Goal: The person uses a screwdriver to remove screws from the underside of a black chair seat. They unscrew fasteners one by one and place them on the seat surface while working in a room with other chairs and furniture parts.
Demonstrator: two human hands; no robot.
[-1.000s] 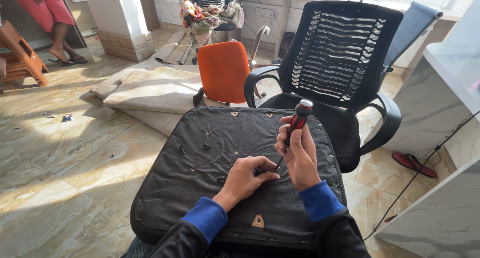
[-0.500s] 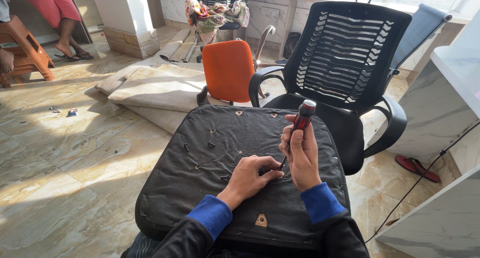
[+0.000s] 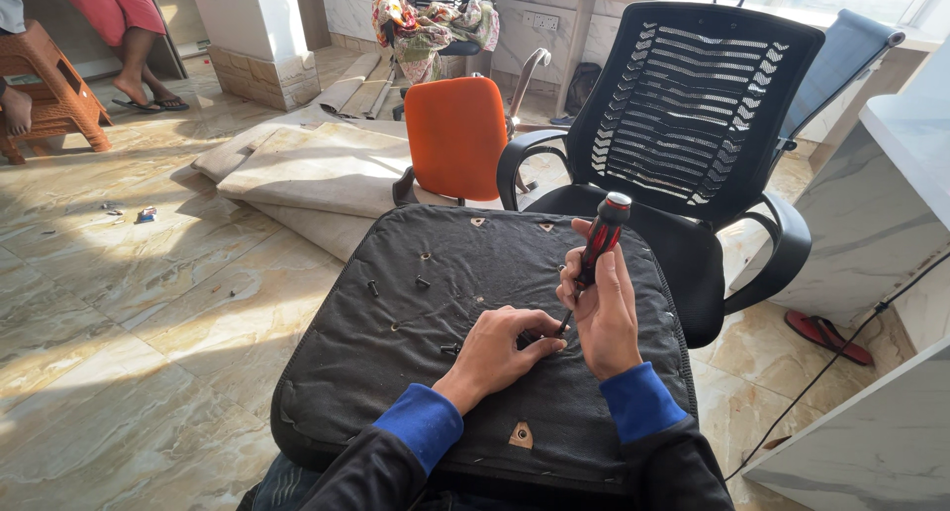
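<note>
Red-and-black screwdriver stays wrapped in the right hand, at centre right of the frame; little has shifted in the last second, so the same screw seems to be in work. Its long axis runs handle upper right, tip lower left, into the black seat cushion. Left hand fingers pinch closed beside the tip.

A single head-worn camera looks steeply down and forward from close above the person's lap, where an upturned black seat cushion fills the lower centre. Farther ahead it takes in the marble floor and a black mesh office chair.
</note>
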